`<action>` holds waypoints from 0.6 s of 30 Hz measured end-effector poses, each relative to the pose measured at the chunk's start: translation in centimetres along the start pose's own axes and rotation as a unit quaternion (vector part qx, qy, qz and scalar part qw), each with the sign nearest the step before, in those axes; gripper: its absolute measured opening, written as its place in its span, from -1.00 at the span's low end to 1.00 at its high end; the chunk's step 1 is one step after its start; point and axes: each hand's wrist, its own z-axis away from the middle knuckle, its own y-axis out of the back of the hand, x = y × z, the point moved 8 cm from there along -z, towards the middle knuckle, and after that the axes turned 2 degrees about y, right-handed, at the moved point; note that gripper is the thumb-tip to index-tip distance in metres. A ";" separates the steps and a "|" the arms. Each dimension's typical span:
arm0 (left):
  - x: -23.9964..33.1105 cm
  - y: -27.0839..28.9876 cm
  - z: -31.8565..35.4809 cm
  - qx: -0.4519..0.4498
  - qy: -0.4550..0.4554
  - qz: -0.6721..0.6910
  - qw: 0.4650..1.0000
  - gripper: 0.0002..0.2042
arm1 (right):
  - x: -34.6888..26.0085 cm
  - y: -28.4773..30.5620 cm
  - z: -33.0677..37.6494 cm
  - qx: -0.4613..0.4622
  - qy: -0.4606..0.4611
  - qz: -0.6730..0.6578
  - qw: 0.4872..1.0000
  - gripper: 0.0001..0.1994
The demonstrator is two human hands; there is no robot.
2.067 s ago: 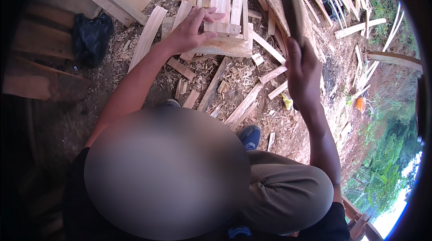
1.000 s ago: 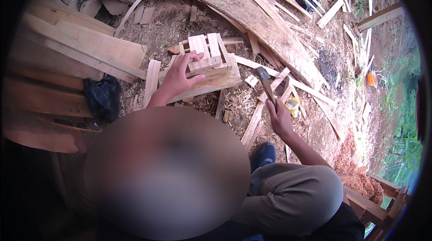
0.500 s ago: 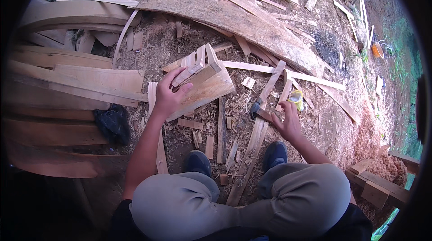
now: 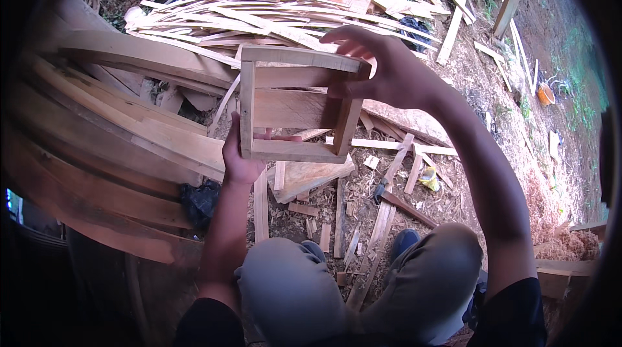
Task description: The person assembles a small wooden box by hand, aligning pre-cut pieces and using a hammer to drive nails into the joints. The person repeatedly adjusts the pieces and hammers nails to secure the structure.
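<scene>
**A:** Holding the small wooden box frame [image 4: 295, 104] up in the air like this, is it a good way to check it?

**B:** I think yes. The left hand [image 4: 241, 156] grasps the lower left corner, with the thumb lying over the bottom slat, and the right hand [image 4: 389, 71] grasps the upper right corner, fingers curled over the top edge. Two opposite corners give good control. The frame is lifted in front of the person, above the knees [image 4: 363, 282] and well above the ground.

**A:** What should the person take care of?

**B:** In my judgement, the grip should be firm but not squeezing, because a light frame of thin slats can go out of square if it is pressed across the diagonal. It is better to turn it slowly and look at every joint.

**A:** And the fingers?

**B:** Keep them on the flat faces, away from rough ends. I cannot see any nail points from here, but they may exist.

**A:** The hammer [image 4: 383, 190] lies on the ground?

**B:** Yes, just below, between loose wood offcuts [image 4: 337, 217] and sawdust, near a small yellow object [image 4: 429, 178]. A thick board [image 4: 311, 175] lies under the frame, and it looks a steady place for setting it down. The long planks [image 4: 123, 133] are stacked at the left.
</scene>
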 end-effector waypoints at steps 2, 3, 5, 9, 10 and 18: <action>0.6 -0.5 -0.3 -0.024 0.026 0.022 0.999 -0.34 | -0.4 -0.7 -0.2 -0.037 -0.076 -0.070 0.994 -0.46; 1.2 -0.7 -0.6 -0.071 0.038 0.034 0.996 -0.34 | -0.5 -0.9 -0.5 -0.035 -0.083 -0.060 0.994 -0.50; 2.3 0.7 -1.2 -0.148 0.081 0.099 0.981 -0.33 | -0.2 -1.1 -0.9 -0.025 -0.110 -0.045 0.993 -0.58; 3.5 -1.6 -2.8 0.180 0.087 -0.471 0.859 -0.34 | 2.5 -0.3 -0.2 0.024 -0.201 -0.013 0.979 -0.73; 3.8 -2.2 -3.5 0.179 0.086 -0.517 0.833 -0.35 | 3.2 -0.2 0.1 0.032 -0.227 -0.016 0.973 -0.72; 3.6 -3.1 -7.4 0.202 0.076 -0.699 0.682 -0.57 | 6.5 -3.1 3.2 0.113 -0.320 -0.131 0.931 -0.71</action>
